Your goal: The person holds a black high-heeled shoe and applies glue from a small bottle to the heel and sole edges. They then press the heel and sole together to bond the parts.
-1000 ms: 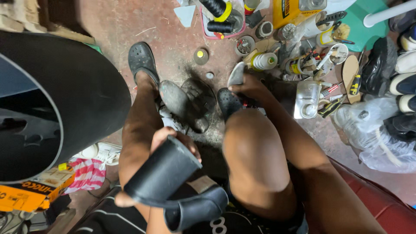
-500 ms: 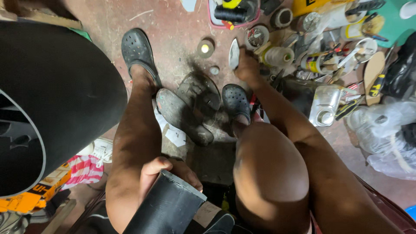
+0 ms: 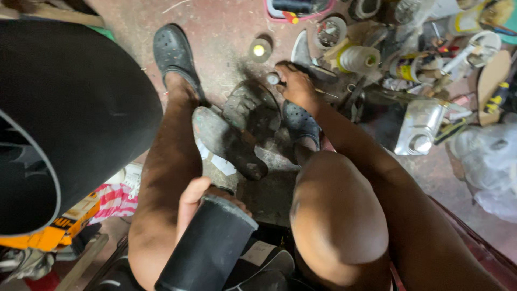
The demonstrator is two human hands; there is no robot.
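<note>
Left hand grip wraps black rubber roll; right hand grip pinches small white cap on floor.

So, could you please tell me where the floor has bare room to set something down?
The reddish floor is bare between the black clog and the small round tin. Another bare strip lies lower right, beside the metal can and the plastic bags. The upper right, past the right hand around the thread spool, is crowded.

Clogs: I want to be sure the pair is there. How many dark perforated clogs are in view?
2. One clog is on the foot at upper left; the other clog is on the foot at centre, just below the right hand.
</note>
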